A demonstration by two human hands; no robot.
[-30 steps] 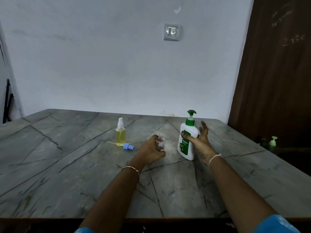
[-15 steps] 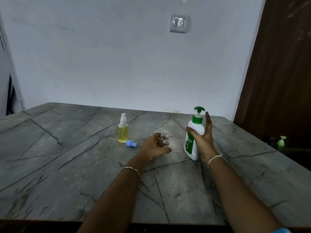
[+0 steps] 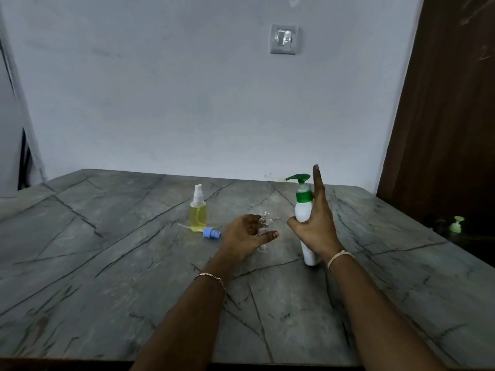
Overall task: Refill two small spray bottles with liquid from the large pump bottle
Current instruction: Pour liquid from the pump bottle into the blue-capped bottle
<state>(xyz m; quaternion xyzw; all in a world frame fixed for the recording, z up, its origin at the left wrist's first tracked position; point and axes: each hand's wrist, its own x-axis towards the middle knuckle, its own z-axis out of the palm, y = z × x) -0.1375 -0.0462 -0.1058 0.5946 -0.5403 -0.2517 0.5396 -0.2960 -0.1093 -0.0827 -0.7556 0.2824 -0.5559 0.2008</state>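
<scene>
My left hand [image 3: 245,234] grips a small clear uncapped spray bottle [image 3: 265,223] that stands on the grey stone table [image 3: 107,263]. My right hand [image 3: 314,226] holds the large white pump bottle [image 3: 304,210] with the green pump head, thumb round its front and index finger stretched up beside the pump. The pump bottle's side faces me, its base near the table. To the left stands a second small spray bottle [image 3: 198,211] with yellow liquid and a white sprayer. A loose blue sprayer cap [image 3: 211,232] with its tube lies beside that bottle.
The table's near edge runs along the bottom of the view. A white wall with a switch plate [image 3: 284,39] stands behind the table. A dark wooden door [image 3: 442,116] is at the right, with another small green pump bottle [image 3: 456,224] low beside it.
My right hand has turned the pump bottle so its label faces away, and my index finger has risen beside the pump. My left hand still holds the clear bottle.
</scene>
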